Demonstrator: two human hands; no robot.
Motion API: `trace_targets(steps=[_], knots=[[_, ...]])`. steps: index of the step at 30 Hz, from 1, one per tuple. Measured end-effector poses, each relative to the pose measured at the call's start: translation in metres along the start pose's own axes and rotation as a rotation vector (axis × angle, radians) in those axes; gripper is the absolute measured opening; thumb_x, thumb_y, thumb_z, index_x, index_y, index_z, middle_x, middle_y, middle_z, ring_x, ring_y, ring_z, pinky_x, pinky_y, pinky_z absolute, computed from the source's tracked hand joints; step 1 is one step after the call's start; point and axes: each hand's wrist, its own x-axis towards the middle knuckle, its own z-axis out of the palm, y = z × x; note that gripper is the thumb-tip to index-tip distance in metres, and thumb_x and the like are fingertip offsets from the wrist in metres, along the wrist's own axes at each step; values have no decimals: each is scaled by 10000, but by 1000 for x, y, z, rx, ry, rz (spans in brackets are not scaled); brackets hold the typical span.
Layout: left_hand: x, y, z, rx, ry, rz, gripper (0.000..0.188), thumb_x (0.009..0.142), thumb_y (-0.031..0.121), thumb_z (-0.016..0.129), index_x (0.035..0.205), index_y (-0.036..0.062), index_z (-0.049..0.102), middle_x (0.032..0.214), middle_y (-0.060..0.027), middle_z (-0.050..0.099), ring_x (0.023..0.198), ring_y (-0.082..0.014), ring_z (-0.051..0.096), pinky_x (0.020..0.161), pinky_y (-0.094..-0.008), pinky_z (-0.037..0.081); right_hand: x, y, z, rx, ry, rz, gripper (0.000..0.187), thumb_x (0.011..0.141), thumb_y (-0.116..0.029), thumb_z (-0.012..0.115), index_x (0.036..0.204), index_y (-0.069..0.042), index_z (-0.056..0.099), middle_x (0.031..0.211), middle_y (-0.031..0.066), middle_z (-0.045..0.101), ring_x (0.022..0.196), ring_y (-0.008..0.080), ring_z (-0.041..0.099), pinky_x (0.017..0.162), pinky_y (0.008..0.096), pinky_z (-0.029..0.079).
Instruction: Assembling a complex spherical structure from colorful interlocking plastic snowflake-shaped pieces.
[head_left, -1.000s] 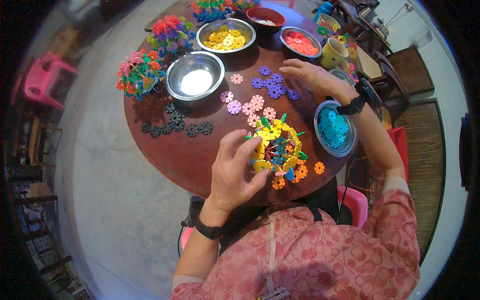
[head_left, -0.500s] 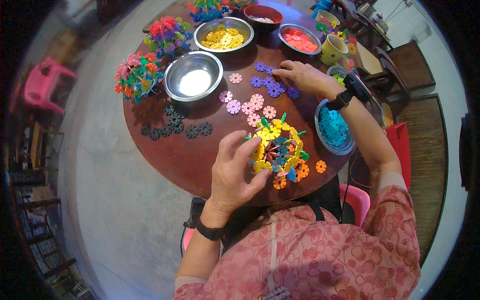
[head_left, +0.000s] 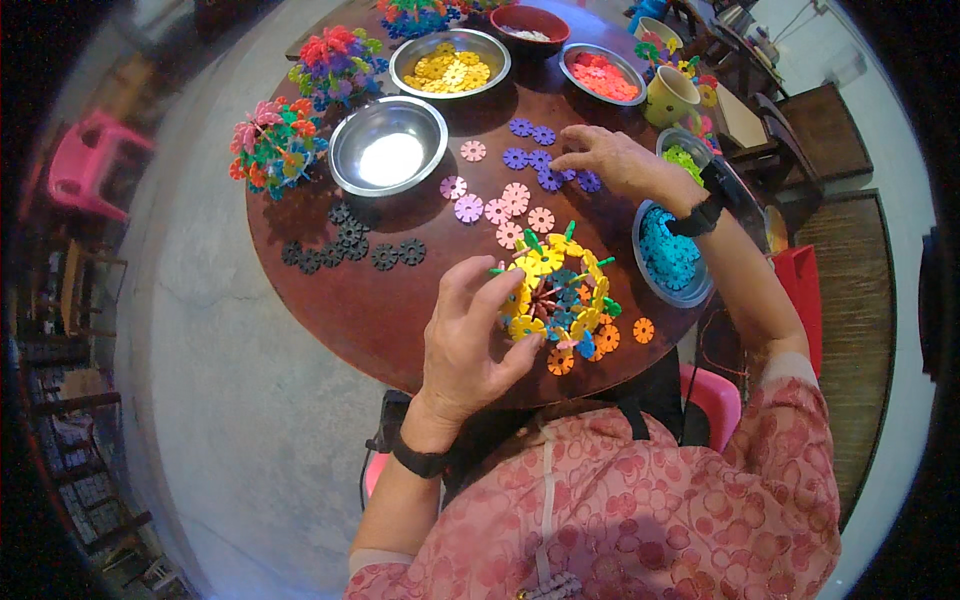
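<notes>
My left hand (head_left: 470, 335) curves round the left side of a ball-shaped model (head_left: 540, 262) made of notched plastic discs. The model is mainly yellow, with green discs sticking out on top and dark teal and brown ones showing inside. Thumb and fingers press on its yellow discs. Farther off to the right, my right hand (head_left: 625, 170) reaches over a cluster of purple notched discs (head_left: 517, 158), fingers stretched out and apart. Its fingertips are right at the purple discs; whether they touch one cannot be made out. Pink discs (head_left: 515, 196) lie between the purple ones and the model.
Black discs (head_left: 350, 235) lie at left, orange discs (head_left: 643, 330) beside the model. Around the round table (head_left: 330, 310) stand an empty steel bowl (head_left: 345, 178), bowls of yellow (head_left: 450, 72), red (head_left: 603, 78) and blue discs (head_left: 668, 250), finished disc models (head_left: 275, 150) and a cup (head_left: 672, 97).
My right hand has shifted slightly nearer to me, and its fingers have spread a little over the purple discs. My left hand stays on the yellow model, almost still.
</notes>
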Motion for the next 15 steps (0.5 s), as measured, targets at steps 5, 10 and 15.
trace_targets(steps=[5,10,15], knots=[[1,2,-1,65,-10,40,570,671,149,742,1209,88,564,1247,-171,472,1115,-331,532,886,-385,503,2,-10,2,35,12,10,549,810,13,556,1275,-279,556,1369,153,418,1252,341,450,938,468,459],[0,2,0,1,-5,-25,563,677,172,737,1207,89,565,1242,-174,477,1118,-338,526,902,-390,486,3,-6,-1,6,44,48,550,806,12,555,1275,-276,557,1361,154,425,1256,338,444,939,458,454],[1,4,-2,-15,-8,-30,559,677,175,736,1202,80,569,1232,-175,480,1115,-338,527,898,-390,488,-28,0,-21,38,31,69,536,753,66,516,1204,-202,627,1355,186,447,1247,365,453,970,416,446]])
